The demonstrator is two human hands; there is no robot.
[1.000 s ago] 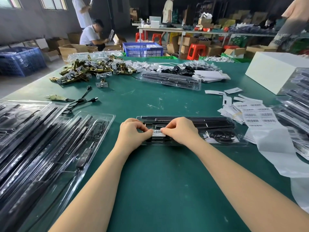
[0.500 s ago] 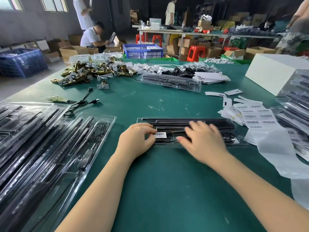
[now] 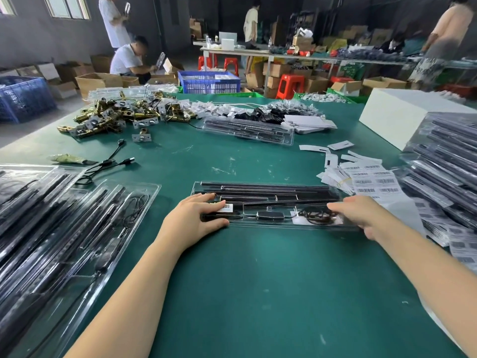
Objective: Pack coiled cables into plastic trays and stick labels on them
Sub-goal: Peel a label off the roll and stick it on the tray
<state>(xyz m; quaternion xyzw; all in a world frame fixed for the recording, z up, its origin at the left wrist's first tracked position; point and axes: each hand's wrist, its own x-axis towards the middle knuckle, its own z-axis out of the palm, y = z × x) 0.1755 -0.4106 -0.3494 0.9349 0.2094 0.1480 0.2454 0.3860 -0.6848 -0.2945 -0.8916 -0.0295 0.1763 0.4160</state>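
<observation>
Tray (image 3: pixel 271 202) centre on table (image 3: pixel 258 280); tray stack (image 3: pixel 64 228) left; label sheets (image 3: pixel 371 179) right.

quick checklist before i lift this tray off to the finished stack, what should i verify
1. Label stuck on the tray: ok, it sits on the clear cover near the left end.
2. Label pressed flat all round: cannot tell, the left hand covers its edge.
3. Coiled cable seated in its pocket: ok, it lies inside the right-end compartment.
4. Both ends held: ok, the left hand rests on the left end, the right hand on the right end.
5. Cover snapped closed: cannot tell.
6. Room on the stack of trays to the left: ok, its top tray is bare.
</observation>
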